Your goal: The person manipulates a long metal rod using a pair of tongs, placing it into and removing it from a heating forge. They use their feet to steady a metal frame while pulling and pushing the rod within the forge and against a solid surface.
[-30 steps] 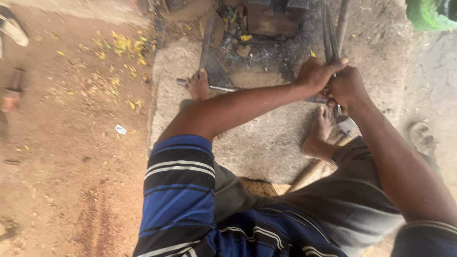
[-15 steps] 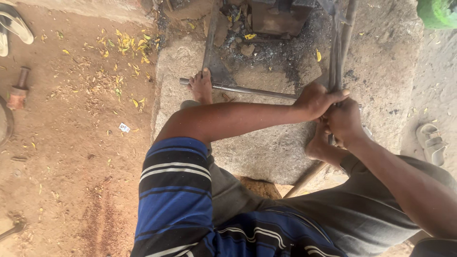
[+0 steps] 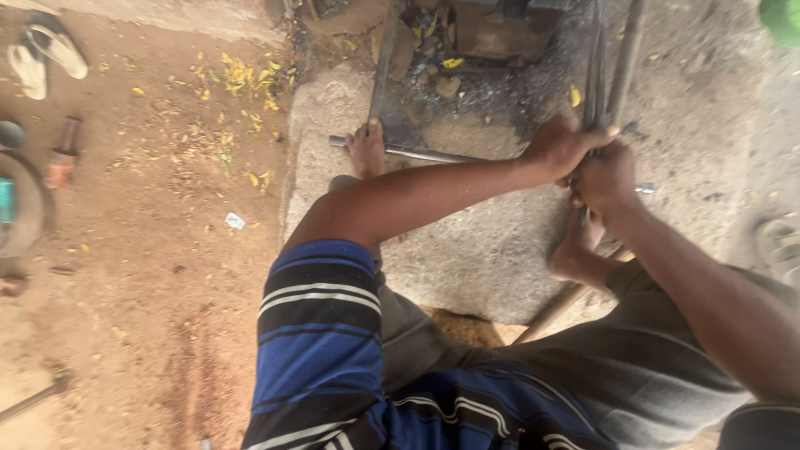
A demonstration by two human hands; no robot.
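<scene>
Both my hands grip a pair of long dark metal rods (image 3: 597,71) that run up toward a pit of ash and coals (image 3: 492,50). My left hand (image 3: 560,147) is wrapped around them higher up. Just below it, touching it, my right hand (image 3: 607,178) is closed on the same rods. A thinner steel bar (image 3: 433,155) lies across the concrete slab (image 3: 483,250), with my left foot (image 3: 367,147) resting on it. My right foot (image 3: 575,250) sits under my hands.
A wooden handle (image 3: 554,312) lies by my right leg. Sandals (image 3: 46,54) sit on the dirt at top left, a round object (image 3: 18,208) and a small tool (image 3: 62,157) at the left edge. A green object (image 3: 783,17) is at top right.
Both hands stay clamped on the rods and have shifted slightly down the frame. The view has drifted a little; the feet and the steel bar have not moved.
</scene>
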